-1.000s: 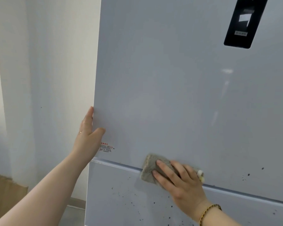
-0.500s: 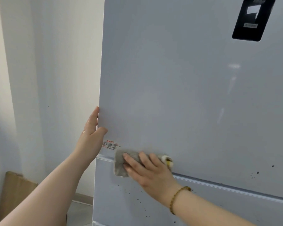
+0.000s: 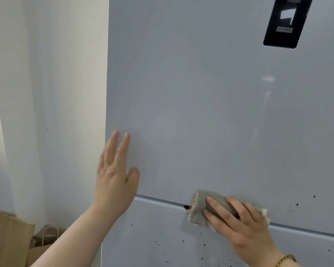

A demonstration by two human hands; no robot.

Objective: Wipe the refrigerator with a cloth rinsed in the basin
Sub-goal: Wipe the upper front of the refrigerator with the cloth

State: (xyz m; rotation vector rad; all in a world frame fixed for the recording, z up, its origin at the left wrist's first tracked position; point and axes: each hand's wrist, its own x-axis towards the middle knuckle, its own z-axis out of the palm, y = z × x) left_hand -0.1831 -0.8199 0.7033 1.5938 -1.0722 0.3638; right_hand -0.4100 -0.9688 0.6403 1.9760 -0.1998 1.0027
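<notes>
Pressing the grey cloth [image 3: 199, 207] against the refrigerator [image 3: 201, 112], my right hand [image 3: 239, 226] lies over it in the head view, fingers stretched out and slightly apart. My thumb is hidden, so I cannot tell whether it hooks the cloth. The folded cloth sits right on the seam [image 3: 158, 202] between the upper door and the lower one. Its left end pokes out past my fingertips, and a paler corner shows beyond the far side of my hand. A beaded bracelet [image 3: 285, 260] circles that wrist.

Just left of the cloth, on the seam, is a small brown spot [image 3: 186, 207]. Dark specks [image 3: 181, 239] dot the lower door beneath it, and a few more sit to the right of my hand.

My left hand [image 3: 114, 176] is raised at the left edge of the upper door, fingers straight and close together, thumb out to the side, holding nothing. I cannot tell whether the palm touches the door.

High on the right of the door is a black display panel [image 3: 285, 22]. Brown paper bags [image 3: 10, 239] stand against the white wall [image 3: 56, 93] at the lower left.
</notes>
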